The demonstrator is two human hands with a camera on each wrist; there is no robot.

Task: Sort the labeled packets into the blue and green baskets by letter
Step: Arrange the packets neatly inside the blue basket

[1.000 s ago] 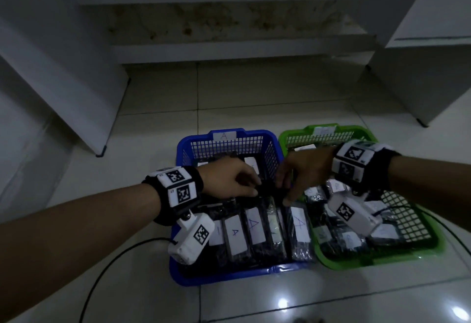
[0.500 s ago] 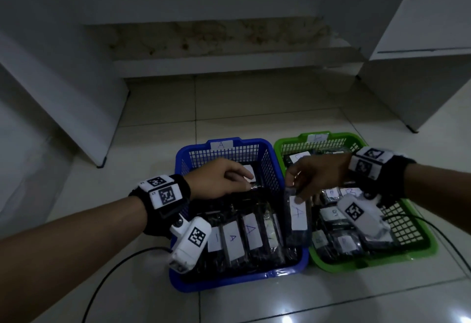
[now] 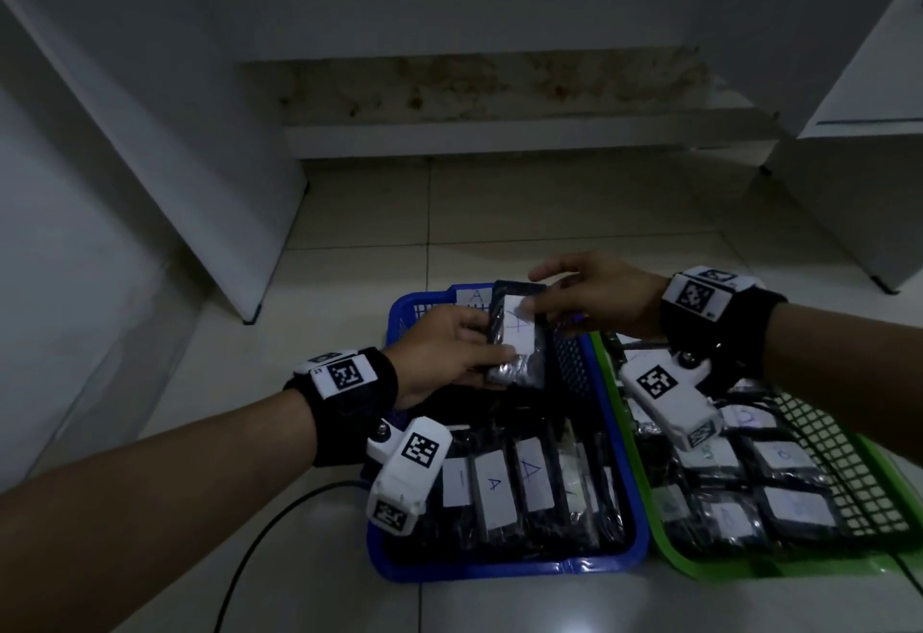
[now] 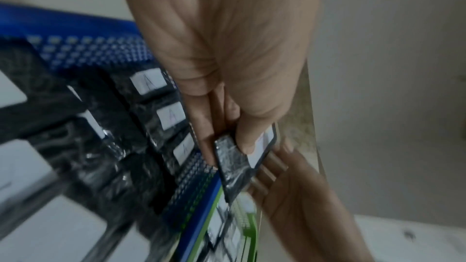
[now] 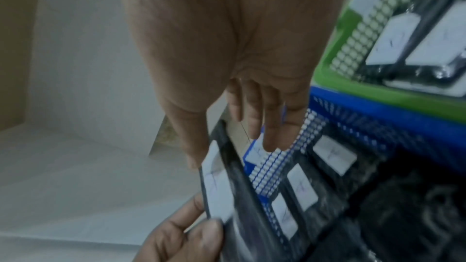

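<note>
My left hand (image 3: 439,353) pinches a black packet (image 3: 517,338) with a white label, thumb on the label face and fingers behind, holding it above the far end of the blue basket (image 3: 504,567) at frame centre. My right hand (image 3: 599,300), fingers loosely spread, touches its upper right edge beside the green basket (image 3: 674,557).

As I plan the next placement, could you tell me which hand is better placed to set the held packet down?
Left. The left hand grips the black A-labelled packet above the blue mesh basket; the right hand looks open beside it.
</note>
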